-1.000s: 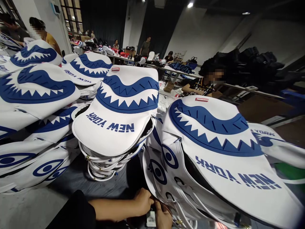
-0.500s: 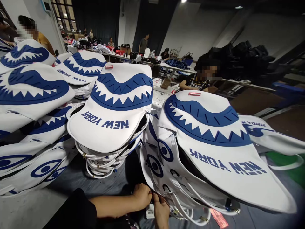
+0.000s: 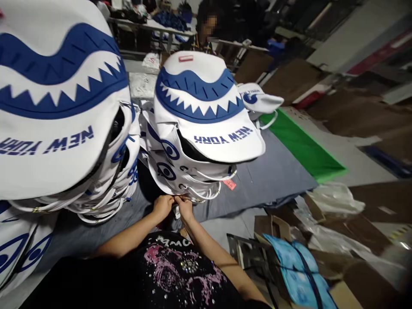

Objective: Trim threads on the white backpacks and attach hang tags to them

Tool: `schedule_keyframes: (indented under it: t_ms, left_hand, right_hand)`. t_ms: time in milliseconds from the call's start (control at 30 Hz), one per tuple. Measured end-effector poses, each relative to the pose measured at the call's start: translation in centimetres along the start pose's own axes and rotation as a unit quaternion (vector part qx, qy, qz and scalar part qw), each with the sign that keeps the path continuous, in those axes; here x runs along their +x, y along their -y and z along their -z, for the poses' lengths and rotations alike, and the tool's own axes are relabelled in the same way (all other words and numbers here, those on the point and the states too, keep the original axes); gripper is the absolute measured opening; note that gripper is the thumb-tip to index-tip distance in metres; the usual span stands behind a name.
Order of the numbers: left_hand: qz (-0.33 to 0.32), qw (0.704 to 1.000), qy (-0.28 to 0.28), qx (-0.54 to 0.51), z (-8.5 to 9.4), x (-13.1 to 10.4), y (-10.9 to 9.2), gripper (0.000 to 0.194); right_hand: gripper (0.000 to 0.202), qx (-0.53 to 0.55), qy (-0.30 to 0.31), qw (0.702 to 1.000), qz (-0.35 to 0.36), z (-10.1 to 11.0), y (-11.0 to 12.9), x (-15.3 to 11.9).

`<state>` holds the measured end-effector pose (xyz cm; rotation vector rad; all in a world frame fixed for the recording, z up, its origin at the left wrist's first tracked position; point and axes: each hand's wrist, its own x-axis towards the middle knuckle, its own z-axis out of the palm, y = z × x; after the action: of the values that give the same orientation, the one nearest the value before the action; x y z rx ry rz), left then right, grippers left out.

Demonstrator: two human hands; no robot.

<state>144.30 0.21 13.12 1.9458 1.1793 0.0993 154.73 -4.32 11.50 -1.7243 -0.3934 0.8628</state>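
In front of me stands a stack of white hood-shaped covers [image 3: 196,103] with a blue shark mouth, eye shapes and NEW YORK lettering. My left hand [image 3: 163,208] is closed, its fingers pinching the near lower edge of the stack. Beside it my right hand [image 3: 184,208] is closed too, at the same edge. A small white tag [image 3: 176,211] hangs between my hands. The fingertips and exactly what they pinch are partly hidden. White cords with metal clips loop from the stack's lower side, and a red tag [image 3: 229,184] sticks out there.
Another tall stack of white covers [image 3: 58,141] rises close on my left. A grey cloth [image 3: 257,171] covers the table, with a green sheet [image 3: 302,148] at its right. Cartons and a light-blue bag [image 3: 299,270] lie at the lower right. Someone sits across the table.
My view has swung right and downward, so the stacks appear farther left and my shirt and both forearms now show. My hands stay together at the same lower edge.
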Motion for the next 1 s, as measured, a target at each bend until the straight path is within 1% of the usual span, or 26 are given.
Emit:
schedule_keyframes:
  t_ms: [133,233,333,500,633,767,900,1000]
  left_hand:
    - [-0.005,1.0,-0.017,0.018,-0.3,-0.1,0.1,0.025]
    - [-0.015,0.999,-0.018,0.022,-0.4,-0.3,0.2,0.023]
    - [-0.011,0.999,-0.033,0.027,-0.3,-0.2,0.4,0.022]
    - [-0.04,0.998,-0.028,0.025,-0.4,0.0,0.7,0.023]
    - [-0.039,0.998,-0.045,0.026,-0.6,0.0,1.0,0.021]
    - [-0.056,0.998,-0.032,0.02,-0.6,0.2,1.3,0.022]
    - [-0.05,0.998,-0.042,0.011,-0.6,0.6,1.3,0.021]
    - [-0.071,0.997,-0.033,-0.004,-0.6,0.6,1.3,0.024]
  right_hand:
    - [0.024,0.055,0.004,0.998,-0.001,0.0,-0.8,0.0]
    - [0.021,0.082,0.01,0.997,-0.006,-0.1,-0.9,-0.2]
    - [0.02,0.098,0.012,0.995,-0.011,-0.2,-0.8,-0.3]
    - [0.019,0.116,0.005,0.993,-0.022,-0.4,-1.0,-0.2]
    - [0.016,0.123,-0.001,0.992,-0.031,-0.5,-1.1,0.0]
    - [0.014,0.127,0.002,0.991,-0.035,-0.4,-1.2,0.1]
    - [0.012,0.132,0.004,0.991,-0.035,-0.3,-1.2,0.2]
    - [0.014,0.136,-0.002,0.99,-0.04,-0.2,-1.2,0.3]
